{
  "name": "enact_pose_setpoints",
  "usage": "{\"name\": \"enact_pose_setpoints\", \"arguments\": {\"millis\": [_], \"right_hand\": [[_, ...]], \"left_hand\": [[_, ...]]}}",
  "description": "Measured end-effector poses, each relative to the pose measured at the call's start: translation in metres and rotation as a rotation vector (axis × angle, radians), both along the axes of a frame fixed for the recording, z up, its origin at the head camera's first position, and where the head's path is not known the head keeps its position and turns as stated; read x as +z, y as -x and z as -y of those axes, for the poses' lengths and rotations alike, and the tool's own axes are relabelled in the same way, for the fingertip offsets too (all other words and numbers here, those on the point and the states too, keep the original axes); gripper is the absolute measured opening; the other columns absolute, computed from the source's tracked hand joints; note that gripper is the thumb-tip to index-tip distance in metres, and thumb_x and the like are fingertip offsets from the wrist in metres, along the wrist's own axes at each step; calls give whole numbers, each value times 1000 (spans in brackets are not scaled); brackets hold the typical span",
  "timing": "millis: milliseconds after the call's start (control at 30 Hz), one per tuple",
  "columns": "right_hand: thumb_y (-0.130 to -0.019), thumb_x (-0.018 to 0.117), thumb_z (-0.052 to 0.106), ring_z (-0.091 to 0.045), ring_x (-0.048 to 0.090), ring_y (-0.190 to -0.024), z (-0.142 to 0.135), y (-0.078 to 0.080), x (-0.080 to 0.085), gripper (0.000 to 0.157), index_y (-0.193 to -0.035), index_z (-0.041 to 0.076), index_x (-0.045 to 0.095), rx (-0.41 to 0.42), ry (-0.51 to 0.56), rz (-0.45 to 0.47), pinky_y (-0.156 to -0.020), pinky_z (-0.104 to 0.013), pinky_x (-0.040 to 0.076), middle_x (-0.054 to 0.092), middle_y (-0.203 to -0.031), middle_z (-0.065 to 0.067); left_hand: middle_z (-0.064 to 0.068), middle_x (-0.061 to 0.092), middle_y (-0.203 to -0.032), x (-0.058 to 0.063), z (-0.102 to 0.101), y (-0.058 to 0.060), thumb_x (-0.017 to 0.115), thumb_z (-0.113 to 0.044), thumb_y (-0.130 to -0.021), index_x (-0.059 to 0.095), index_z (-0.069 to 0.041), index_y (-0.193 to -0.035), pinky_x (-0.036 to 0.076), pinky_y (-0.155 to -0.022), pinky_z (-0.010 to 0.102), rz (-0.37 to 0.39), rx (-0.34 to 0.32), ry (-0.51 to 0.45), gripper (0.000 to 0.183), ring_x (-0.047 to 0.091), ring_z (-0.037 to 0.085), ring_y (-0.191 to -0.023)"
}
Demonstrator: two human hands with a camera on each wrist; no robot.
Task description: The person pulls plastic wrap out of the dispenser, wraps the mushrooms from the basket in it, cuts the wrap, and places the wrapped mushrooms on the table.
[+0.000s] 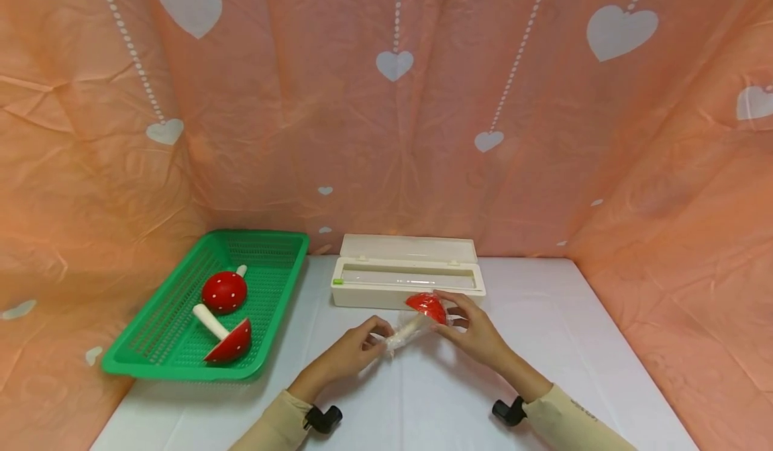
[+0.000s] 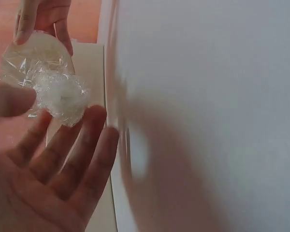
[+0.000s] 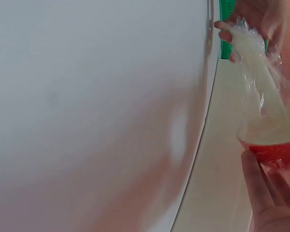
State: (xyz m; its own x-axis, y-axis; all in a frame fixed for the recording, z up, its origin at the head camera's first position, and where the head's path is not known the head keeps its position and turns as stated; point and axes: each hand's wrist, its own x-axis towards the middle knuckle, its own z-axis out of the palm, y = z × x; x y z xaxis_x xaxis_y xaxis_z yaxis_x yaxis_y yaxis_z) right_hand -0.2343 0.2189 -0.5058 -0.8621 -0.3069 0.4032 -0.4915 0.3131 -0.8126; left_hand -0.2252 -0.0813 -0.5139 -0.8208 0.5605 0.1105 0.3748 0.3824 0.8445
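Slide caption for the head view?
Right hand holds a wrapped mushroom, left hand at its stem; open box behind, two mushrooms in a green basket.

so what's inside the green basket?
A farther mushroom and a nearer mushroom, both red-capped with white dots. The patches of basket under them are covered; part of the farther one's stem is hidden too.

Your mushroom [image 1: 432,306] is red-capped; its stem [image 1: 407,331] looks cream, though glare blurs it. You face a green basket [image 1: 181,372], white-dotted red mushrooms [image 1: 225,292], a cream box [image 1: 368,298] and a peach curtain [image 1: 302,135] patterned with white hearts [image 1: 622,31].
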Motion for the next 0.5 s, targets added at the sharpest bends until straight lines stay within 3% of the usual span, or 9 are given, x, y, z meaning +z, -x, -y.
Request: {"name": "enact_pose_setpoints", "arguments": {"millis": [133,233,367,500], "right_hand": [[-90,84,-1,-42,67,-118,-2,2,-1,66,-150,7,58,70,12,13,-96,-41,61,57,-151,-20],[-92,81,-5,-42,64,-125,-2,3,-1,67,-152,6,55,124,32,38,-100,-36,58,54,-154,-21],[-93,77,-9,-37,61,-131,-2,4,0,67,-154,2,52,185,64,72,-103,-28,55,51,-157,-24],[-94,74,-11,-25,61,-133,-2,4,0,66,-155,2,50,218,83,99,-104,-27,53,50,-158,-25]], "left_hand": [[11,75,-114,1,-2,2,70,-17,-106,64,-4,-126,59,-83,31,19,28,-18,24,74,28,-100],[12,76,-108,0,-4,3,75,-15,-102,68,1,-128,58,-74,27,65,19,-14,31,73,20,-91],[15,76,-111,-1,-6,4,77,-15,-100,70,5,-127,56,-67,24,141,0,3,34,69,12,-85],[15,77,-112,-2,-7,6,76,-14,-101,71,6,-124,55,-71,22,159,-22,9,32,69,14,-89]]}}
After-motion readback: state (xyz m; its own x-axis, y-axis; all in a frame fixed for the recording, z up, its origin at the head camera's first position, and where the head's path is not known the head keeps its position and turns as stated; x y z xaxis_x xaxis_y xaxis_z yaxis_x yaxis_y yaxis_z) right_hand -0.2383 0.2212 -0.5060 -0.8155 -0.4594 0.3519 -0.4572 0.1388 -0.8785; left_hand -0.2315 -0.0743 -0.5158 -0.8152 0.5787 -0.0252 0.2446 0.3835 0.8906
